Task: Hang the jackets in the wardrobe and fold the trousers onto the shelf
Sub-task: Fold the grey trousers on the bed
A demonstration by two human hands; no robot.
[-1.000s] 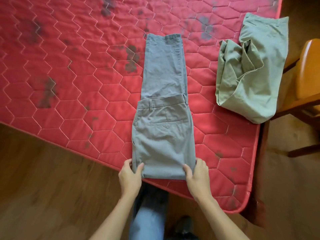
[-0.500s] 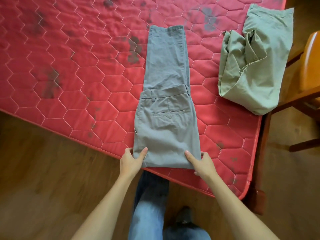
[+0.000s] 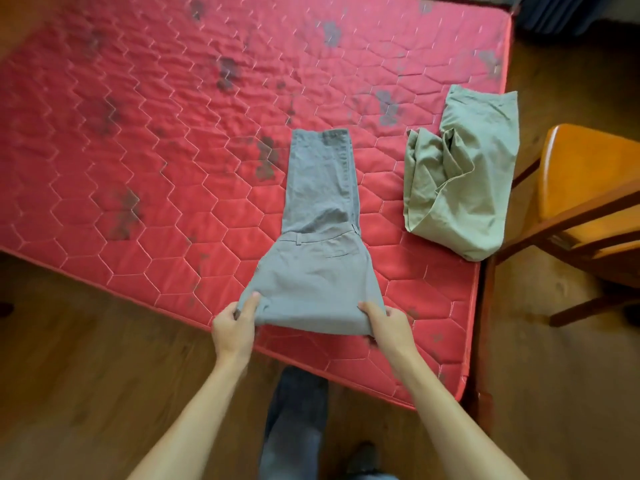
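Observation:
Grey trousers [image 3: 318, 271] lie folded lengthwise on the red quilted mattress [image 3: 138, 150], waistband doubled back over the legs. Their near folded edge is raised off the mattress. My left hand [image 3: 233, 327] pinches the near left corner of that fold, thumb on top. My right hand [image 3: 389, 323] grips the near right corner the same way. The leg cuffs point away from me and rest flat. A second pair, olive-green trousers [image 3: 460, 181], lies loosely bunched at the mattress's right side.
A wooden chair [image 3: 588, 188] with an orange seat stands right of the bed, close to the green trousers. Wooden floor [image 3: 69, 358] surrounds the bed's near edge. My legs in blue jeans [image 3: 294, 427] stand just below the mattress corner.
Both hands have closed on the near fold of the grey trousers and lifted it off the mattress. The view has pulled back, showing more of the bed.

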